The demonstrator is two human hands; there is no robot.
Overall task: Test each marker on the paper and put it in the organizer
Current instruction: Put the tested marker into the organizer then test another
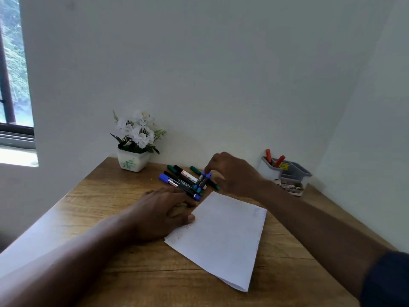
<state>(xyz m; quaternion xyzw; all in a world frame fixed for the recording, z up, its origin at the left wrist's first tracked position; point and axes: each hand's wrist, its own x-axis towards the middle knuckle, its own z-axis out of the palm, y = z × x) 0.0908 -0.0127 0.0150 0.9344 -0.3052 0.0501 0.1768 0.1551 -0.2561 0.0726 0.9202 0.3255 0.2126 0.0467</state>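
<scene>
A pile of markers (181,179) with blue, green and black parts lies on the wooden table behind a white sheet of paper (223,238). My right hand (232,173) reaches over the pile and pinches the blue cap end of a dark marker (202,180), which tilts up off the pile. My left hand (159,211) rests flat on the table, its fingertips on the paper's left edge. The grey organizer (285,171) stands at the back right against the wall with two red markers (274,159) upright in it.
A white pot of white flowers (135,142) stands at the back left of the table. A small printed box (290,187) lies in front of the organizer. Walls close the back and right sides; a window (13,74) is at the far left.
</scene>
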